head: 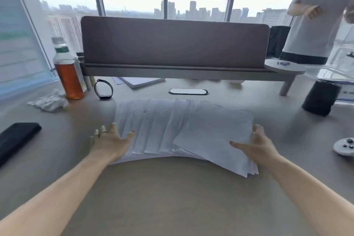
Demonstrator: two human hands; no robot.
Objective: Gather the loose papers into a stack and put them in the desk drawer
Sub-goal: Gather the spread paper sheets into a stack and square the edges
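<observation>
Several white loose papers [172, 126] lie fanned out and overlapping on the beige desk [172, 188], in front of me. My left hand [111, 140] rests at the fan's left edge with fingers spread, thumb on the sheets. My right hand [254, 143] grips the right end of the fan, thumb on top of the uppermost sheets and fingers behind their edge. No drawer is in view.
A bottle of amber drink [67, 71], crumpled tissue [48, 101] and a black wristband [103, 89] sit at the back left. A black case [15, 140] lies left. A black cylinder [319, 97] and white controller [344, 145] lie right. A divider shelf [174, 44] stands behind; a person [316, 21] stands at far right.
</observation>
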